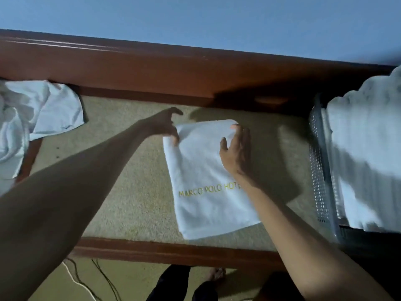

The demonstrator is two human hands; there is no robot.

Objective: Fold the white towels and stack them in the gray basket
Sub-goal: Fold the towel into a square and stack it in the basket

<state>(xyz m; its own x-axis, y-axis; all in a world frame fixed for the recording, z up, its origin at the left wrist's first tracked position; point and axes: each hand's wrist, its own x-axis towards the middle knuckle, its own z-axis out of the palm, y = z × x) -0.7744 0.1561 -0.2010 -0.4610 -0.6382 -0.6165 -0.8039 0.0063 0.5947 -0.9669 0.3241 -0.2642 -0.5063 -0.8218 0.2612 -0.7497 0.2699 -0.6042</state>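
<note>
A folded white towel [201, 170] with yellow lettering lies lengthwise on the beige table top [130, 181]. My left hand [165, 124] pinches its far left corner between thumb and fingers. Over the far right corner, my right hand [236, 148] has its fingertips curled onto the edge of the cloth. At the right stands the gray mesh basket [319, 170], which holds a tall stack of folded white towels [364, 148]. A heap of unfolded white towels [32, 118] lies at the far left.
A dark red wooden rail [152, 68] runs along the table's far side and another [173, 250] along the near edge. Below the near edge are cables [82, 279] on the floor and my foot [217, 274]. A blue wall [195, 18] is behind.
</note>
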